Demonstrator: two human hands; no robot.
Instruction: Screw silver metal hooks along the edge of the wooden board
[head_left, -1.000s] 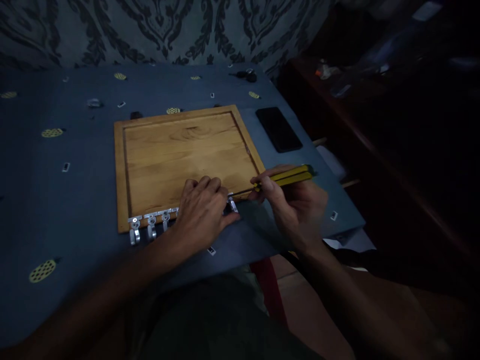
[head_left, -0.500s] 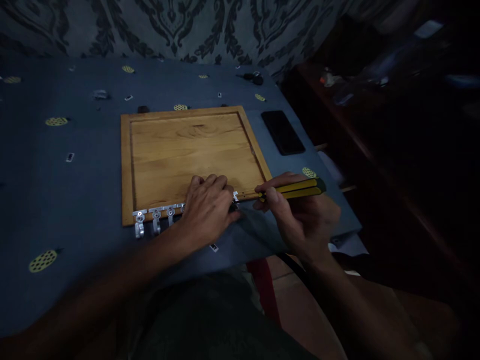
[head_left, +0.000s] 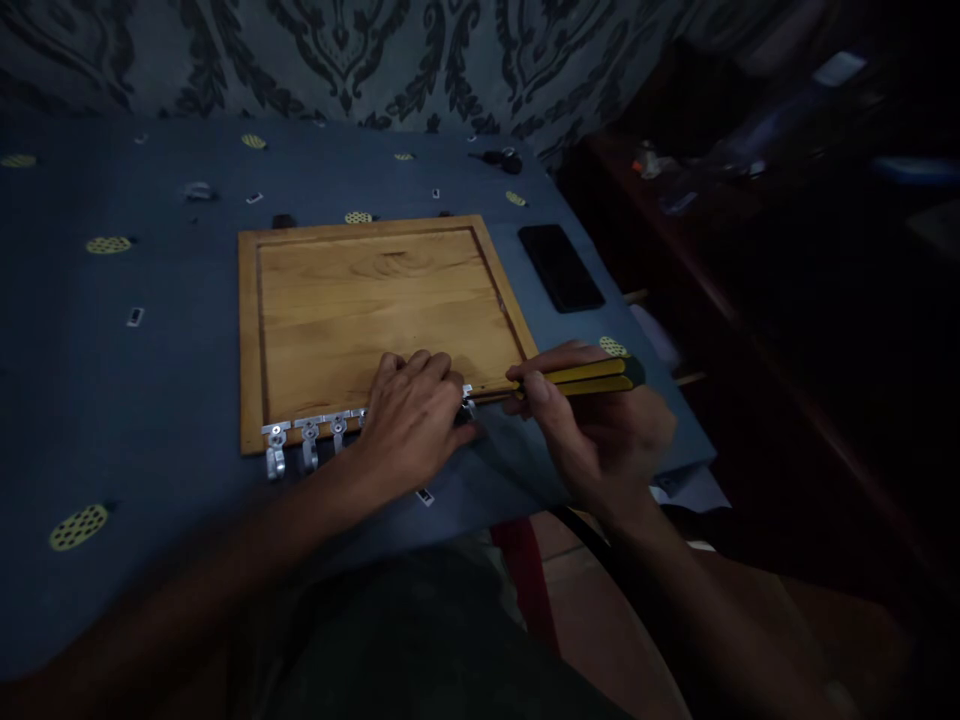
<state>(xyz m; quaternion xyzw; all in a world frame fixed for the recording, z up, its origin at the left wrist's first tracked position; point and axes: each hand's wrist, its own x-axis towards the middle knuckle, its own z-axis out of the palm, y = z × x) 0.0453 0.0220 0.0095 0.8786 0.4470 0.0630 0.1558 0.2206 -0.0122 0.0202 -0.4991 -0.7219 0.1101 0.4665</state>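
Note:
A framed wooden panel (head_left: pixel 390 300) lies flat on the cloth-covered table. Along its near edge sits a row of silver metal hooks (head_left: pixel 276 448), several showing left of my left hand (head_left: pixel 416 420). That hand is closed over the edge, fingers curled on the wood and thumb below, around another metal hook (head_left: pixel 467 393) that shows partly past the fingertips. My right hand (head_left: pixel 600 430) grips a yellow-and-black screwdriver (head_left: pixel 585 378) by its handle. The shaft points left, its tip at the hook beside my left fingers; the exact contact is too dark to make out.
Right of the panel lies a black phone (head_left: pixel 561 267). Keys (head_left: pixel 504 160) and a small clear object (head_left: pixel 198 190) are farther back on the blue tablecloth (head_left: pixel 180 380). A patterned curtain (head_left: pixel 345 60) hangs behind. Dark furniture (head_left: pixel 690 250) stands at the right.
The view has shifted slightly. Both hands keep nearly the same places on the panel and screwdriver; the screwdriver's tip remains at the hook.

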